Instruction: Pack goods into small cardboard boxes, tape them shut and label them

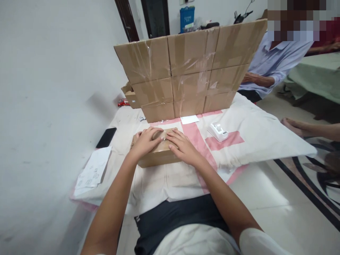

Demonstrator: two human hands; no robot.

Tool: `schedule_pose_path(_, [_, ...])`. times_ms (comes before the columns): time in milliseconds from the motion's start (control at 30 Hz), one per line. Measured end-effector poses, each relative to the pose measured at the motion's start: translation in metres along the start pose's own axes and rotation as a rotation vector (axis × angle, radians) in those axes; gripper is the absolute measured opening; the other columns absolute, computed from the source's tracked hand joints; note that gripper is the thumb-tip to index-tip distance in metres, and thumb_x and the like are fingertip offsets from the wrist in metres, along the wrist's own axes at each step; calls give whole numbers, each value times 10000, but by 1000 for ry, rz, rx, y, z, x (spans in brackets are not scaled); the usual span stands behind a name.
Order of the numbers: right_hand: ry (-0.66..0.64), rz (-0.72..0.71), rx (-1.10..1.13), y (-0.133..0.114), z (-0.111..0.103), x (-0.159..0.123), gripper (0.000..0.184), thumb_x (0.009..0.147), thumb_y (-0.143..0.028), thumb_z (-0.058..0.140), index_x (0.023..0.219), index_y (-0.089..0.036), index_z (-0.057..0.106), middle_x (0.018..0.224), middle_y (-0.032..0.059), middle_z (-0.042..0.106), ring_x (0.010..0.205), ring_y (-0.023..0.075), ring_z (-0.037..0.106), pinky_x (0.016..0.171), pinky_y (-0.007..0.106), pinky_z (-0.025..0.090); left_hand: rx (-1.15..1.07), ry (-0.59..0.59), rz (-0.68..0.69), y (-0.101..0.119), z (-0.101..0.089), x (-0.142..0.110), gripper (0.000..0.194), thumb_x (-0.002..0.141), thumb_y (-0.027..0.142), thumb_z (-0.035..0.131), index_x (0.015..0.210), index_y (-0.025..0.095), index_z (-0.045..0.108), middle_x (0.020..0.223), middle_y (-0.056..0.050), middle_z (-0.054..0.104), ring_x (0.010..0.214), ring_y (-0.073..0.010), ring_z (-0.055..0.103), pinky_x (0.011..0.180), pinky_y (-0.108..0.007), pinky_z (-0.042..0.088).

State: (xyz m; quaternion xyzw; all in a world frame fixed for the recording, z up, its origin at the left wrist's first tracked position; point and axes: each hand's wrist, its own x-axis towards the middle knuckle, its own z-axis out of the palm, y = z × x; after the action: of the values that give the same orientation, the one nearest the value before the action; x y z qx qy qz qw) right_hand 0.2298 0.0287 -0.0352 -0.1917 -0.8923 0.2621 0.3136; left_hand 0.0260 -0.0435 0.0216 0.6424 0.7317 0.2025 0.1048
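A small brown cardboard box [159, 159] sits on the cloth-covered table in front of me, with shiny clear tape over its top. My left hand [145, 142] rests on the left part of the box top, fingers stretched out. On the right part lies my right hand [183, 144], its fingers spread flat over the top. The two hands are close together but apart, and they cover much of the box's upper face. Right of the box stands a white tape dispenser [218, 132]. A white slip of paper [189, 119] lies behind the box.
A tall wall of taped cardboard boxes [190, 86] stands at the back of the table. A black phone [106, 138] and paper sheets [94, 168] lie at the left, near the wall. Behind the boxes, at the right, sits another person [280, 62] in a light shirt.
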Motion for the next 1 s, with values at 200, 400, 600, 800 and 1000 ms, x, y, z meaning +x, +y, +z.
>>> schedule_pose_path(200, [132, -2, 443, 18, 7, -2, 391, 993, -473, 545, 1312, -277, 656, 1517, 71, 557, 1522, 278, 352, 1248, 545, 282, 24, 12, 5, 0, 2, 1, 336, 975, 464, 485, 1260, 374, 638, 1383, -11, 630, 1284, -304, 536, 1119, -527, 290])
schedule_pose_path(400, [569, 632, 1115, 92, -21, 2, 342, 844, -467, 634, 1111, -255, 613, 1337, 73, 611, 1138, 219, 647, 802, 320, 581, 101, 86, -15, -24, -8, -11, 396, 1012, 467, 376, 1293, 352, 631, 1385, -49, 630, 1248, -318, 554, 1105, -567, 275])
schedule_pose_path(600, [489, 900, 1222, 148, -49, 28, 344, 740, -361, 660, 1029, -217, 539, 909, 28, 581, 805, 217, 694, 658, 355, 579, 177, 136, -79, -75, -28, -10, 417, 1016, 464, 339, 1259, 351, 658, 1341, -70, 666, 1218, -337, 588, 1085, -591, 277])
schedule_pose_path(800, [640, 958, 1289, 167, -42, 60, 238, 800, -356, 586, 981, -245, 479, 947, 27, 548, 855, 189, 704, 675, 311, 580, 204, 85, -117, -94, -39, 5, 420, 1015, 479, 316, 1265, 356, 630, 1369, -62, 653, 1255, -345, 578, 1091, -601, 273])
schedule_pose_path(1000, [666, 927, 1261, 171, -28, 80, 183, 808, -301, 624, 942, -229, 523, 825, 1, 590, 719, 160, 681, 568, 250, 545, 210, 86, -92, -102, -40, 13, 388, 999, 445, 358, 1245, 350, 642, 1309, -68, 683, 1185, -339, 611, 1073, -606, 310])
